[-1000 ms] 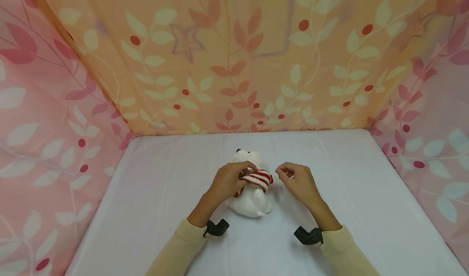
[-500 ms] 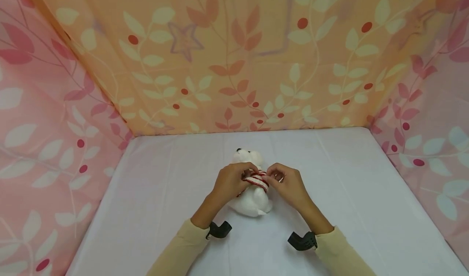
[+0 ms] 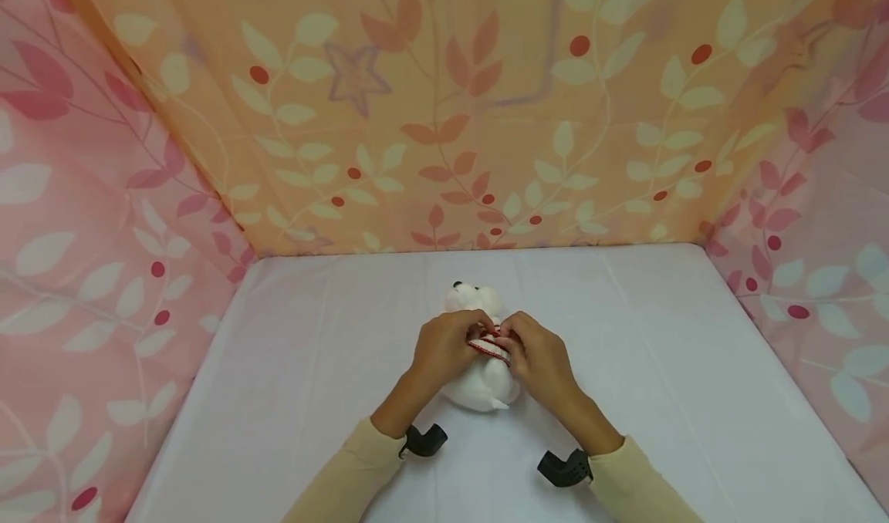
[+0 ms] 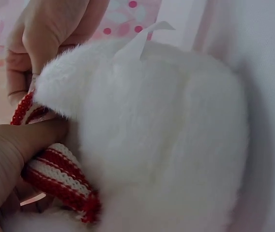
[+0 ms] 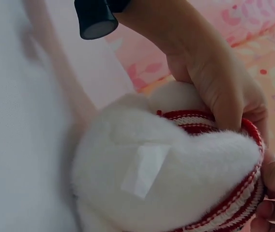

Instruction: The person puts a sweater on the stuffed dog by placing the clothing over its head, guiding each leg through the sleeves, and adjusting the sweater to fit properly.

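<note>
A white plush bear [image 3: 479, 393] with a dark nose rests on the white table, its back towards me. Around its body goes a red-and-white striped knitted garment [image 4: 62, 171]. My left hand [image 3: 447, 345] pinches the garment, its thumb [image 4: 48, 133] tucked under the edge against the fur. Close beside it, my right hand [image 3: 542, 359] pinches the garment's right part between thumb and fingers. In the right wrist view the garment's red edge [image 5: 253, 133] is lifted away from the bear's back between the two hands. Some fingertips are hidden behind the cloth.
A white fabric tag [image 5: 147, 166] sticks out of the bear's lower back. Black wrist cameras [image 3: 426, 440] are strapped at both cuffs. A white-covered table [image 3: 312, 330] spreads around the bear, with an orange patterned curtain [image 3: 430, 122] behind and pink ones at both sides.
My right hand has come left from beside the bear and taken hold of the garment. The left hand keeps its hold and has shifted slightly right. Less of the stripes shows now.
</note>
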Demonstrator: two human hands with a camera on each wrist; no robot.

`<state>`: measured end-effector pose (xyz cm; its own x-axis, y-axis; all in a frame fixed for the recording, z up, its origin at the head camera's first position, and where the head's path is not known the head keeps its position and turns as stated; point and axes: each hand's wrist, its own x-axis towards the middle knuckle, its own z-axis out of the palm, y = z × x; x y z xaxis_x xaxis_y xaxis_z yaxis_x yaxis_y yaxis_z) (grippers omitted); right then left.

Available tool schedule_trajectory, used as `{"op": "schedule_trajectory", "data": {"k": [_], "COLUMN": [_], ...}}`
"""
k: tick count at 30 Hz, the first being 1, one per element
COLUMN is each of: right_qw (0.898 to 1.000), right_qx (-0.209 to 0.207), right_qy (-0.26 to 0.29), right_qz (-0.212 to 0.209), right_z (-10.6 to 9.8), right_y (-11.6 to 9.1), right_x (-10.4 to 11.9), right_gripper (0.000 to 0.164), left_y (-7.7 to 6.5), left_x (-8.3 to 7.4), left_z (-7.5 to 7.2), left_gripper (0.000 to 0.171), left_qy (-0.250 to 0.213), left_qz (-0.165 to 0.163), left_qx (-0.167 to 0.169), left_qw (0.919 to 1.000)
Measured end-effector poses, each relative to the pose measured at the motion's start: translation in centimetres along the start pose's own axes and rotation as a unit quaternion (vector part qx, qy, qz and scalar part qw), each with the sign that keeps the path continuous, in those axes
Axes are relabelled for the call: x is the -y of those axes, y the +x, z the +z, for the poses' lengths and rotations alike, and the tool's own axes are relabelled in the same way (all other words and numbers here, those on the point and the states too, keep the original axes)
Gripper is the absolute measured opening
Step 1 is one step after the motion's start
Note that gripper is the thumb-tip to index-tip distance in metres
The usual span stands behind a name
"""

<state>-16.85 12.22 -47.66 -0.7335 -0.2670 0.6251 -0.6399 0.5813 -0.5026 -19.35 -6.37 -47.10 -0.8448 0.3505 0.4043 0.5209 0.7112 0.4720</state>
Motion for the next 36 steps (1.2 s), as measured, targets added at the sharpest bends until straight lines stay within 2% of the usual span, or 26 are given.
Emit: {"op": "schedule_trajectory", "data": {"k": [4,9,13,18,22,26,30,34,36], "right_qw": [0.999,0.999,0.999,0.999,0.999,0.999,0.999,0.997,0.997], "right_qx": [-0.009,-0.010,-0.008,-0.019,-0.013,-0.003,0.003,0.011,0.010], "right_qy": [-0.006,0.003,0.016,0.035,0.038,0.035,0.043,0.064,0.065], "right_qz": [-0.033,-0.049,-0.036,-0.002,0.010,0.000,-0.019,-0.035,-0.040], "right_z": [0.2,0.3,0.3,0.3,0.4,0.3,0.3,0.4,0.5], "right_y": [0.0,0.1,0.3,0.2,0.1,0.0,0.1,0.1,0.1], "right_x": [0.3,0.8,1.0,0.7,0.4,0.3,0.4,0.6,0.7], "right_gripper": [0.022,0.020,0.019,0.023,0.023,0.022,0.022,0.022,0.022], "left_y": [0.1,0.1,0.4,0.6,0.4,0.2,0.0,0.0,0.0], "left_x": [-0.2,-0.3,-0.1,0.5,0.6,0.3,-0.2,-0.7,-0.7], "left_z": [0.3,0.5,0.1,-0.5,-0.4,-0.1,0.6,1.5,1.7], "left_gripper": [0.019,0.018,0.018,0.033,0.041,0.032,0.016,0.019,0.020], "left_qy": [0.000,0.000,-0.018,-0.064,-0.075,-0.069,-0.038,0.005,0.015], "left_qz": [-0.003,0.002,0.009,-0.003,-0.018,-0.030,-0.032,-0.030,-0.022], "left_qx": [0.000,-0.004,0.018,0.068,0.078,0.055,0.008,-0.043,-0.053], "left_qw": [1.0000,1.0000,0.9996,0.9956,0.9940,0.9956,0.9987,0.9986,0.9982]}}
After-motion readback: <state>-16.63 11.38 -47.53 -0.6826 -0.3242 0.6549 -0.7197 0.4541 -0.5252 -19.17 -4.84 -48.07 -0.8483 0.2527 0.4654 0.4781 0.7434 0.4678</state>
